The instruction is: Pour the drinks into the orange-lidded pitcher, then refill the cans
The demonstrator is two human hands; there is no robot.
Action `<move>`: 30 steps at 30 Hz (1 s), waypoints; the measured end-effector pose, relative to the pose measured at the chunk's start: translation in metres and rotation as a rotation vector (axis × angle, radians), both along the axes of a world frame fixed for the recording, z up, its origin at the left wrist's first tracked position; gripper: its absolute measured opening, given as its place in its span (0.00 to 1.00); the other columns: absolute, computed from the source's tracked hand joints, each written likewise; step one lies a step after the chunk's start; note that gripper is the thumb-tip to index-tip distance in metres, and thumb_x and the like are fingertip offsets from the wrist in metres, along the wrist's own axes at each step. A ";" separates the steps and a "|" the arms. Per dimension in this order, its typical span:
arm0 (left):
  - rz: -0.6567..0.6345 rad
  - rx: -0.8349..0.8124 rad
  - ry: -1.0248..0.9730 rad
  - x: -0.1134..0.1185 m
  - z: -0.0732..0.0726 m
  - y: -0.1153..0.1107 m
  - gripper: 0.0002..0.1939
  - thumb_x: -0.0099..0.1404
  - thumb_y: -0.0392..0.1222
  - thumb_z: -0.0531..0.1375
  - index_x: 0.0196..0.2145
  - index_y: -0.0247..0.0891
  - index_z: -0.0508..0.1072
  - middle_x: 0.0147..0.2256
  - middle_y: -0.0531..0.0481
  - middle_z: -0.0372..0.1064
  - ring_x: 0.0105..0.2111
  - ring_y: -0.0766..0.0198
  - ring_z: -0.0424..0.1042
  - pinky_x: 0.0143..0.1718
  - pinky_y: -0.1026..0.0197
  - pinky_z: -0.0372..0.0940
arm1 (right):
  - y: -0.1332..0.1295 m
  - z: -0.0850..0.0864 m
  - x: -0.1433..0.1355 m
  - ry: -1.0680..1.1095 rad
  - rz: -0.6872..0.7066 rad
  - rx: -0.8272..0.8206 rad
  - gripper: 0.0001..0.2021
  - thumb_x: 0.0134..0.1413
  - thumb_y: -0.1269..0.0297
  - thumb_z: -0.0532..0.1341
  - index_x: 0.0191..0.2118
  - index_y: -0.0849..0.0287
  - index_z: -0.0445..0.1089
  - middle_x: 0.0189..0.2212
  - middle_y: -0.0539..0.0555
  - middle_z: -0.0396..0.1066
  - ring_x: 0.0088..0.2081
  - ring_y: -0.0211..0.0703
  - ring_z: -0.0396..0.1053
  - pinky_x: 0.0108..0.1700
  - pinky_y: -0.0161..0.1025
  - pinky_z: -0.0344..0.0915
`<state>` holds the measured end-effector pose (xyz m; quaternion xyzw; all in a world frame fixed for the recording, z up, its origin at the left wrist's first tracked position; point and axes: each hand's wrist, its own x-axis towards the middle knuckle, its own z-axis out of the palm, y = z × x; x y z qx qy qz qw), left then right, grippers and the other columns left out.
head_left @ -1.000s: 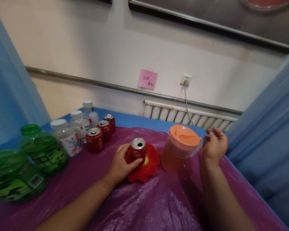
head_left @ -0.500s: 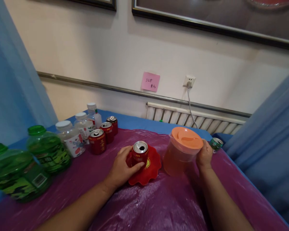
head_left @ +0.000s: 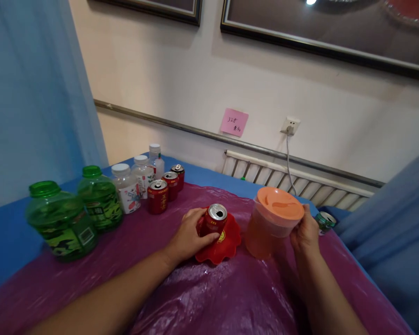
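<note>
My left hand (head_left: 187, 236) is closed around an opened red drink can (head_left: 212, 226), which stands upright on or just above a red scalloped dish (head_left: 232, 242) with a yellow emblem. Just right of the dish is a clear plastic pitcher (head_left: 265, 235) with an orange lid (head_left: 281, 204) and amber liquid inside. My right hand (head_left: 305, 232) grips its right side, where the handle is mostly hidden by the fingers. The pitcher leans slightly. Whether its base touches the table is hard to tell.
Left of my hands stand red cans (head_left: 158, 197), clear white-capped bottles (head_left: 128, 193) and large green bottles (head_left: 61, 221). A green can (head_left: 325, 222) sits behind my right hand. Purple plastic sheeting (head_left: 209, 298) covers the blue table (head_left: 7, 237). Behind are a radiator (head_left: 261, 174) and a plugged-in cord (head_left: 289, 158).
My view has turned a little to the left, so the scene sits further right and more of the green bottles shows. Both hands keep their hold on the can and the pitcher.
</note>
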<state>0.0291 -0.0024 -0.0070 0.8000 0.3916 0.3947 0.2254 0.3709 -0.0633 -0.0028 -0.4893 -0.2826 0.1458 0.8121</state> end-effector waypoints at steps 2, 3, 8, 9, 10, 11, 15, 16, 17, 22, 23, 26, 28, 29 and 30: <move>-0.002 -0.009 0.006 0.000 0.000 0.000 0.33 0.53 0.51 0.71 0.55 0.41 0.73 0.53 0.41 0.73 0.54 0.44 0.71 0.59 0.41 0.65 | -0.005 0.007 -0.007 0.026 -0.012 -0.010 0.26 0.44 0.39 0.71 0.26 0.57 0.63 0.16 0.39 0.57 0.17 0.30 0.53 0.18 0.30 0.50; -0.004 -0.011 0.008 0.000 -0.001 0.000 0.33 0.53 0.51 0.71 0.55 0.41 0.73 0.53 0.41 0.73 0.54 0.44 0.71 0.59 0.41 0.65 | -0.007 0.011 -0.011 0.037 -0.017 -0.016 0.26 0.43 0.40 0.71 0.25 0.57 0.62 0.16 0.39 0.56 0.16 0.30 0.52 0.18 0.30 0.48; -0.018 -0.011 -0.007 0.000 -0.001 0.000 0.34 0.53 0.51 0.72 0.56 0.42 0.73 0.53 0.41 0.74 0.55 0.45 0.71 0.59 0.42 0.65 | -0.014 0.036 -0.027 0.032 -0.065 -0.033 0.26 0.43 0.41 0.72 0.23 0.56 0.62 0.16 0.41 0.57 0.17 0.31 0.53 0.18 0.32 0.51; -0.022 -0.011 -0.009 0.000 -0.002 -0.001 0.34 0.53 0.51 0.72 0.56 0.42 0.72 0.53 0.42 0.74 0.55 0.45 0.71 0.59 0.42 0.65 | -0.015 0.043 -0.029 0.026 -0.076 -0.032 0.25 0.43 0.43 0.73 0.23 0.56 0.62 0.16 0.41 0.58 0.17 0.32 0.53 0.18 0.32 0.51; -0.027 -0.010 -0.010 0.000 -0.002 -0.001 0.34 0.53 0.51 0.72 0.56 0.43 0.72 0.53 0.42 0.74 0.55 0.45 0.71 0.59 0.42 0.65 | -0.016 0.050 -0.030 0.017 -0.087 -0.031 0.24 0.43 0.44 0.73 0.23 0.56 0.62 0.16 0.41 0.58 0.18 0.32 0.52 0.18 0.33 0.51; -0.032 -0.009 -0.011 0.000 -0.002 -0.001 0.34 0.53 0.51 0.72 0.56 0.43 0.72 0.53 0.43 0.74 0.55 0.45 0.71 0.59 0.42 0.64 | -0.016 0.058 -0.032 0.003 -0.100 -0.031 0.24 0.44 0.45 0.73 0.23 0.55 0.62 0.16 0.42 0.58 0.18 0.32 0.52 0.18 0.33 0.51; -0.034 -0.015 -0.018 -0.001 -0.003 -0.003 0.35 0.53 0.51 0.73 0.57 0.44 0.72 0.54 0.43 0.73 0.56 0.45 0.70 0.60 0.43 0.63 | -0.017 0.084 -0.040 -0.076 -0.136 -0.031 0.24 0.46 0.45 0.73 0.22 0.55 0.63 0.16 0.42 0.57 0.18 0.32 0.51 0.18 0.34 0.50; -0.029 -0.016 -0.018 -0.001 -0.003 -0.003 0.36 0.52 0.50 0.73 0.57 0.44 0.72 0.55 0.43 0.73 0.56 0.45 0.70 0.60 0.43 0.63 | -0.017 0.088 -0.043 -0.088 -0.141 -0.028 0.24 0.46 0.44 0.73 0.22 0.56 0.63 0.16 0.42 0.56 0.18 0.32 0.51 0.18 0.34 0.50; -0.023 -0.016 -0.017 -0.002 -0.003 -0.003 0.36 0.52 0.50 0.73 0.58 0.44 0.72 0.54 0.43 0.73 0.55 0.45 0.70 0.60 0.43 0.63 | -0.016 0.091 -0.046 -0.088 -0.143 -0.023 0.25 0.45 0.44 0.73 0.21 0.56 0.63 0.16 0.42 0.56 0.18 0.31 0.51 0.18 0.34 0.49; -0.002 -0.012 0.007 -0.002 -0.002 -0.002 0.34 0.52 0.52 0.73 0.55 0.43 0.73 0.52 0.43 0.74 0.54 0.45 0.71 0.58 0.43 0.64 | -0.017 0.084 -0.054 -0.068 -0.127 -0.017 0.25 0.44 0.43 0.74 0.22 0.57 0.63 0.16 0.42 0.57 0.18 0.31 0.52 0.19 0.33 0.50; 0.000 -0.010 0.013 -0.002 -0.002 -0.002 0.34 0.52 0.52 0.73 0.55 0.43 0.73 0.52 0.43 0.74 0.54 0.45 0.71 0.58 0.43 0.64 | -0.018 0.081 -0.054 -0.075 -0.121 -0.031 0.25 0.43 0.43 0.74 0.22 0.57 0.65 0.16 0.42 0.57 0.18 0.32 0.52 0.19 0.33 0.49; 0.001 0.002 0.033 -0.002 0.001 -0.003 0.35 0.52 0.52 0.72 0.56 0.42 0.72 0.53 0.42 0.73 0.54 0.44 0.70 0.58 0.43 0.63 | -0.021 0.076 -0.049 -0.129 -0.132 -0.103 0.25 0.40 0.42 0.75 0.24 0.57 0.67 0.16 0.43 0.58 0.19 0.33 0.52 0.20 0.34 0.48; -0.008 0.003 0.050 -0.002 0.003 -0.004 0.35 0.53 0.52 0.72 0.57 0.42 0.72 0.53 0.42 0.73 0.54 0.44 0.70 0.59 0.43 0.63 | -0.023 0.075 -0.045 -0.185 -0.164 -0.153 0.25 0.40 0.41 0.74 0.23 0.57 0.68 0.16 0.43 0.58 0.20 0.33 0.52 0.20 0.34 0.47; -0.014 -0.002 0.058 -0.001 0.004 -0.004 0.35 0.53 0.51 0.72 0.57 0.42 0.72 0.53 0.42 0.73 0.54 0.44 0.70 0.59 0.43 0.63 | -0.025 0.076 -0.043 -0.209 -0.183 -0.170 0.25 0.39 0.40 0.74 0.23 0.57 0.68 0.16 0.43 0.58 0.20 0.33 0.52 0.20 0.34 0.47; -0.021 -0.010 0.066 -0.001 0.004 -0.005 0.35 0.53 0.51 0.72 0.57 0.42 0.72 0.53 0.42 0.73 0.55 0.44 0.69 0.59 0.43 0.62 | -0.026 0.077 -0.042 -0.233 -0.201 -0.186 0.25 0.40 0.39 0.74 0.23 0.57 0.69 0.16 0.43 0.58 0.20 0.33 0.52 0.20 0.34 0.47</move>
